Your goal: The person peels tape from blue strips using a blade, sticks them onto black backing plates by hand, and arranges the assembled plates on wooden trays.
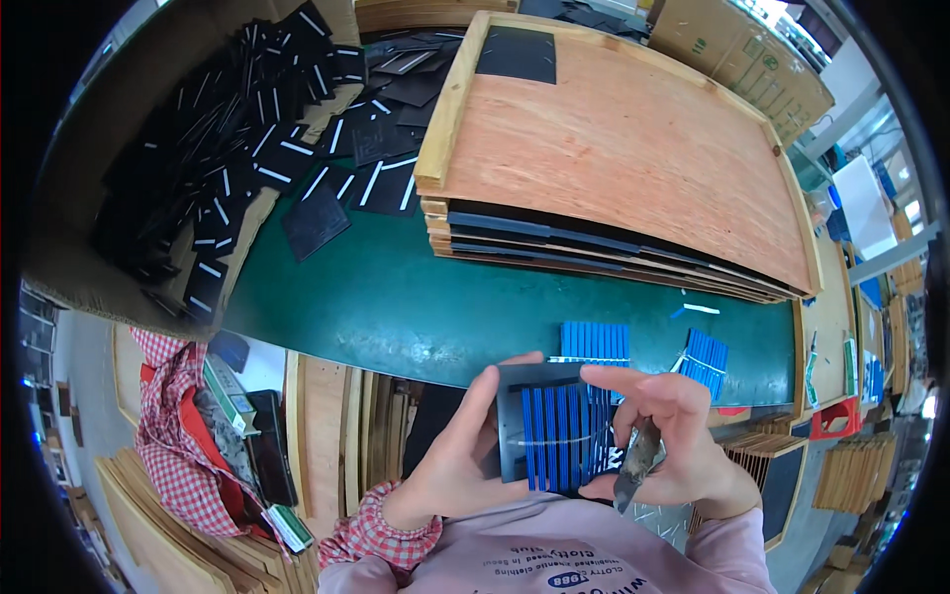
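Note:
In front of my chest, a bundle of blue strips [556, 436] lies against a black square sheet [511, 436]. A thin pale band runs across the strips. My left hand [450, 457] is closed on the black sheet's left side, thumb along its edge. On the opposite side, my right hand [688, 426] grips the bundle between thumb and fingertips. Tucked in that same hand is a worn grey metal blade [638, 467], its tip pointing down. Just beyond, two more blue strip bundles [594, 342] [705, 354] rest on the green table [396, 307].
A large cardboard box [79, 267] at left spills black sheets with white strips [317, 220]. Stacked wooden trays [614, 148] fill the far side, a black sheet [517, 54] on top. A checked cloth [183, 426] hangs at left. Wooden boards [762, 460] stand at right.

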Demonstrator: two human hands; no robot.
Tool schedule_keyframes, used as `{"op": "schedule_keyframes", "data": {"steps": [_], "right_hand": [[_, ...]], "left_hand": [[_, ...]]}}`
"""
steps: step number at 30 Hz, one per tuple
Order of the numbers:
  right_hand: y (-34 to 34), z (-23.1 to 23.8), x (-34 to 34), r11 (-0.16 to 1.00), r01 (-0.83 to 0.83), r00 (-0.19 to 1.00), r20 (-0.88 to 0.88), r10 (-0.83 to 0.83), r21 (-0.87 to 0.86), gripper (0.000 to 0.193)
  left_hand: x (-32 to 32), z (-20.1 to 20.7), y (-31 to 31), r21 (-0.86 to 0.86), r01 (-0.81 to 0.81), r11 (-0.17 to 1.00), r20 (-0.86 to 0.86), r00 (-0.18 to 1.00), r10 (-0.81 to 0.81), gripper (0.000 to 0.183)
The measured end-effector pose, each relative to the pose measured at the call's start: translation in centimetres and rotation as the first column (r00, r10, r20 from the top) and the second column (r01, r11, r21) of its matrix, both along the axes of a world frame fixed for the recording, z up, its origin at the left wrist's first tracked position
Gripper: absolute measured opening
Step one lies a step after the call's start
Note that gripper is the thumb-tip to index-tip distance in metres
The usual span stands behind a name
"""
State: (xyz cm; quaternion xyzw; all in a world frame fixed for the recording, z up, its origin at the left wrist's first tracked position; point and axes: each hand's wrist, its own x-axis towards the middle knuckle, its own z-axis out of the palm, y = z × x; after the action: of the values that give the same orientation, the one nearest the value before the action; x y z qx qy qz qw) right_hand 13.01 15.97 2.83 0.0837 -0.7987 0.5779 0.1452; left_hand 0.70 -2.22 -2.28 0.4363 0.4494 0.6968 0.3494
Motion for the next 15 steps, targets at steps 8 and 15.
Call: {"op": "schedule_keyframes", "data": {"steps": [8,15], "right_hand": [[-0.57,-0.6,-0.03,0.996,0.074,0.995,0.065,-0.077,0.042,0.09],[-0.6,-0.13,0.04,0.989,0.092,0.991,0.085,-0.101,0.112,0.092]], "left_hand": [[0.02,0.14,-0.25,-0.005,0.012,1.0,0.004,1.0,-0.012,0.109],[0.0,0.14,-0.32,-0.023,0.01,1.0,-0.011,1.0,-0.011,0.11]]}}
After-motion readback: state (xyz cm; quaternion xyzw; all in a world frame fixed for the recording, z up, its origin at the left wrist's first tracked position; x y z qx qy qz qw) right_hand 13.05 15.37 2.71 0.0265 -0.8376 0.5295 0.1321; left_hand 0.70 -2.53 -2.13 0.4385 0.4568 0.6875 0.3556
